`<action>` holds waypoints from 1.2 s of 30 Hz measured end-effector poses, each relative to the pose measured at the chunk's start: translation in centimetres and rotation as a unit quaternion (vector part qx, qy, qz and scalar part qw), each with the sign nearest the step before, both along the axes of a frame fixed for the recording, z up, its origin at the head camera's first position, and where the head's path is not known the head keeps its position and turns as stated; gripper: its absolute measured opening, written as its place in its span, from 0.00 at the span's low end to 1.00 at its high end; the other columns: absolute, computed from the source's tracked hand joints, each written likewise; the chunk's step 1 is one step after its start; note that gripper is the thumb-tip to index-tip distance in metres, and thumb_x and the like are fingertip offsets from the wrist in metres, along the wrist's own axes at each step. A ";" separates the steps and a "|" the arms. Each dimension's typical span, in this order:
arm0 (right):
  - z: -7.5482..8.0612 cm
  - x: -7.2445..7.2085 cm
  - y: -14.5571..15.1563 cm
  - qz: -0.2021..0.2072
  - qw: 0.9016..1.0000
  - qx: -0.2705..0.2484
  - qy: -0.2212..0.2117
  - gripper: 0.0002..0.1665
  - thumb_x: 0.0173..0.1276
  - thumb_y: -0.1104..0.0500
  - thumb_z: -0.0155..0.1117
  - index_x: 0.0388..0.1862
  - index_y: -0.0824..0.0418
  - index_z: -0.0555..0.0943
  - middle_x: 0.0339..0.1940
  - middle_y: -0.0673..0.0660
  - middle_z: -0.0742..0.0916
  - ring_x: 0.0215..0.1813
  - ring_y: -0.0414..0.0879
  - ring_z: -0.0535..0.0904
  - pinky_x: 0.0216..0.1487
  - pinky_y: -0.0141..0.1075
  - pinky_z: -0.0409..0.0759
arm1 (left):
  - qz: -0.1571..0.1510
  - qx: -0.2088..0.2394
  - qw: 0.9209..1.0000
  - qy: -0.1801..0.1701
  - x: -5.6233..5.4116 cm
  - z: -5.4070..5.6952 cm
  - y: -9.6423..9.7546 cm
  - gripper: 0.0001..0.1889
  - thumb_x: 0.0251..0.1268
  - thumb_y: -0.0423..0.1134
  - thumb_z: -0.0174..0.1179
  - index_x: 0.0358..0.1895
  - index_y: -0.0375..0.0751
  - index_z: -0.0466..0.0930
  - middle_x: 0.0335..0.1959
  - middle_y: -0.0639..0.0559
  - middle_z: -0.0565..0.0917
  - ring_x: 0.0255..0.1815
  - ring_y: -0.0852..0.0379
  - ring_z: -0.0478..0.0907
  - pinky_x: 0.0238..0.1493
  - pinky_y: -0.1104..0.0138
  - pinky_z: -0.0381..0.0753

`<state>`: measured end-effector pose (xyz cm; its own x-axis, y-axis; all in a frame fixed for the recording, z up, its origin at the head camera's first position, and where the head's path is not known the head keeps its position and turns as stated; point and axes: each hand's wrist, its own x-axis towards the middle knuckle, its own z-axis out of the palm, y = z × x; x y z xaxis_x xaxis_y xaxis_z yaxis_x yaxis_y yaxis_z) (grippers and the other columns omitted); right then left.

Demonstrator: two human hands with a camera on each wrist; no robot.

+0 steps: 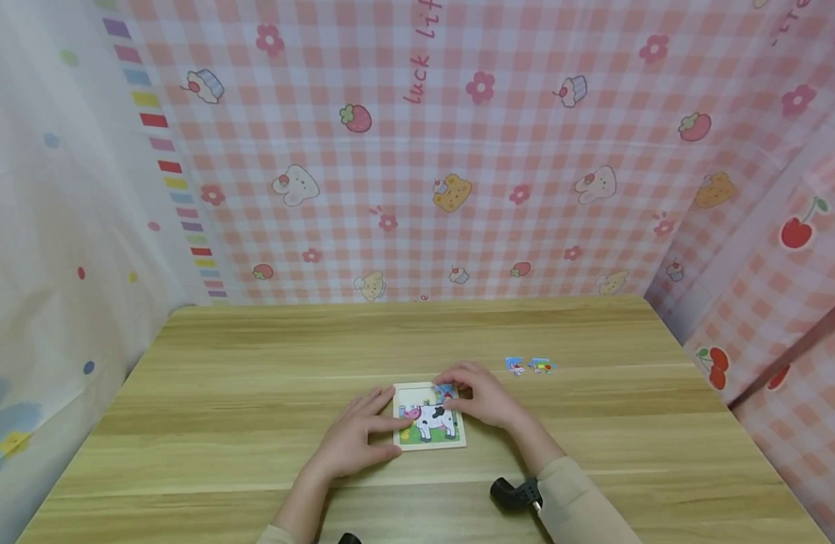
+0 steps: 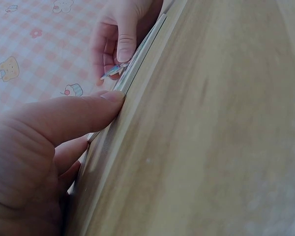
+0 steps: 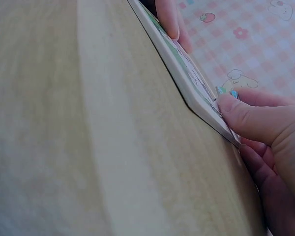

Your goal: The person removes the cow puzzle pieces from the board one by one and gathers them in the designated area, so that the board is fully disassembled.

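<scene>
A small square jigsaw puzzle in a pale frame (image 1: 431,447) lies on the table, its picture showing a black-and-white cow (image 1: 431,417) on green. The frame's upper left part is bare and whitish. My left hand (image 1: 349,438) rests along the left side, thumb at the lower left corner and one finger reaching onto the picture. At the upper right, my right hand (image 1: 481,397) pinches a bluish puzzle piece (image 2: 113,71) between thumb and fingers. That piece is tilted over the frame in the left wrist view; its blue edge (image 3: 234,93) shows past the thumb in the right wrist view.
Two loose puzzle pieces, one blue and pink (image 1: 515,366) and one with green and red (image 1: 542,366), lie beyond my right hand. A black device (image 1: 515,495) is at the right sleeve. Checked cloth (image 1: 403,151) hangs behind the wooden table (image 1: 254,355).
</scene>
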<state>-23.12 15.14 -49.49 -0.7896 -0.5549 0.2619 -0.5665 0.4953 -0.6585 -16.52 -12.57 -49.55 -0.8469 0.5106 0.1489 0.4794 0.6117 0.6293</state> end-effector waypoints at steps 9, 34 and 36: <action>0.1 0.2 -0.1 -0.006 0.998 -0.055 -0.013 0.14 0.64 0.64 0.70 0.50 0.58 0.86 0.43 0.50 0.85 0.42 0.43 0.77 0.45 0.36 0.79 | 0.004 0.002 1.000 -0.008 0.0 0.2 0.0 0.22 0.58 0.45 0.71 0.57 0.54 0.85 0.75 0.42 0.63 0.77 0.38 0.52 0.73 0.40 0.47; 1.0 1.4 5.5 -0.084 0.985 -0.140 -0.050 0.12 0.67 0.66 0.67 0.49 0.66 0.85 0.48 0.62 0.87 0.41 0.40 0.80 0.41 0.30 0.80 | 0.008 0.006 1.000 -0.011 0.3 0.4 0.0 0.22 0.57 0.43 0.71 0.57 0.52 0.85 0.75 0.42 0.63 0.77 0.38 0.52 0.74 0.41 0.46; 1.0 1.5 6.7 -0.090 0.984 -0.147 -0.040 0.11 0.67 0.67 0.66 0.48 0.66 0.85 0.47 0.62 0.87 0.41 0.40 0.80 0.41 0.30 0.80 | 0.009 0.006 1.000 -0.012 0.3 0.4 0.0 0.22 0.57 0.43 0.71 0.57 0.53 0.85 0.75 0.42 0.63 0.77 0.39 0.52 0.74 0.41 0.46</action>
<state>-21.61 21.83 -48.46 -0.8927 -0.3142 0.3231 -0.4277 0.3646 -0.8271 -16.24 -12.54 -49.19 -0.8588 0.4942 0.1350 0.4540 0.6120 0.6476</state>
